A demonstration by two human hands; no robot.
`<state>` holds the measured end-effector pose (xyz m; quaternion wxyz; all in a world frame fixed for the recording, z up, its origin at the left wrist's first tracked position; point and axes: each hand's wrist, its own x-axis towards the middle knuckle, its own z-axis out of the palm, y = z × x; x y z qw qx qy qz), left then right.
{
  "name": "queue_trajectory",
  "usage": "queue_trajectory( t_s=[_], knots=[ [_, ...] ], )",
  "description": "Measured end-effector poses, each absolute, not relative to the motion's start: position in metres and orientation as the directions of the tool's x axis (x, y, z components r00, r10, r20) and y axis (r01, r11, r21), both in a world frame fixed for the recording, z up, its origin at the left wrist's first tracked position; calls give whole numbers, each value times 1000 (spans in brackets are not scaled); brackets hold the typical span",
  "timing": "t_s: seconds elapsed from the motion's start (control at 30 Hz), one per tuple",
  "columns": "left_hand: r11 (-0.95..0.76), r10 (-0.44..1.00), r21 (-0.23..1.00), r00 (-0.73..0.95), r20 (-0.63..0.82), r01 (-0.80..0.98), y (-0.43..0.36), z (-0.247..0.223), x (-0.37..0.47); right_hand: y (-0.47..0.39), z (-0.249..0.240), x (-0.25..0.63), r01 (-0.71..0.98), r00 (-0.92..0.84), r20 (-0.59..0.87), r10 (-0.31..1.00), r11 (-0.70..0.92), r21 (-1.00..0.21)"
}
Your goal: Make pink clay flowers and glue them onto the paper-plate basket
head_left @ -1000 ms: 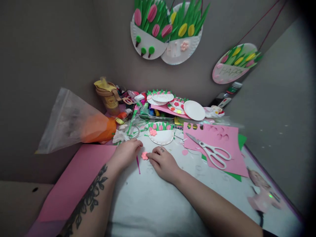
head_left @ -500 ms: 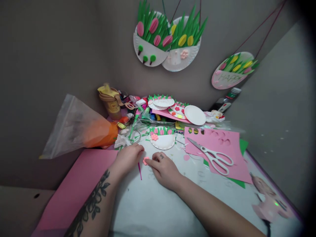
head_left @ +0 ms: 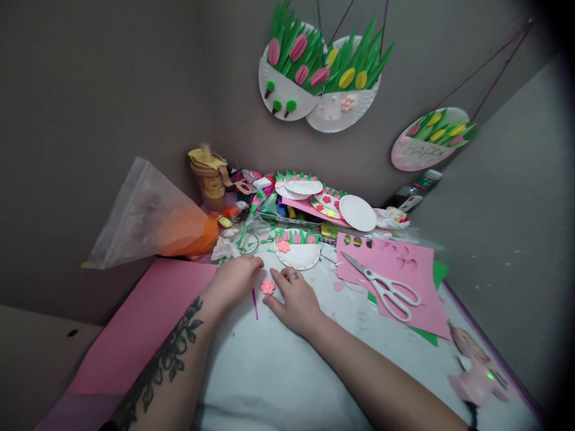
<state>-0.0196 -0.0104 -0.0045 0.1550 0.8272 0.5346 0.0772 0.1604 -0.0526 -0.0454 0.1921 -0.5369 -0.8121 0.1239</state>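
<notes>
A pink clay flower (head_left: 268,287) lies on the white table covering between my hands. My right hand (head_left: 296,299) is beside it on the right, thumb and forefinger apart around its edge and not gripping it. Left of the flower, my left hand (head_left: 237,278) is closed, its fingers curled. A thin purple stick (head_left: 255,305) sticks out from under those fingers toward me; its upper end is hidden by the hand. Just beyond the hands rests a half-covered paper plate (head_left: 299,256) with green paper grass, pink tulips and a similar pink flower on it.
White-handled scissors (head_left: 386,287) lie on cut pink paper (head_left: 417,263) at right. Left stand an orange piping-like bag (head_left: 179,230) and a lidded cup (head_left: 210,179). Craft supplies and plates (head_left: 358,213) pile up behind. Decorated plates (head_left: 344,114) hang on the wall.
My right fingers have lifted off the pink flower and spread apart, leaving it uncovered. The left hand stays closed by the purple stick. The camera view has shifted slightly.
</notes>
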Motion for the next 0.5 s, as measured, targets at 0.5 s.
queue_trajectory(
  t_s=[0.5],
  knots=[
    [-362,914,308,399,-66,880,-11,3,-16,-140,13,279,929,14,110,994,27,-368]
  ],
)
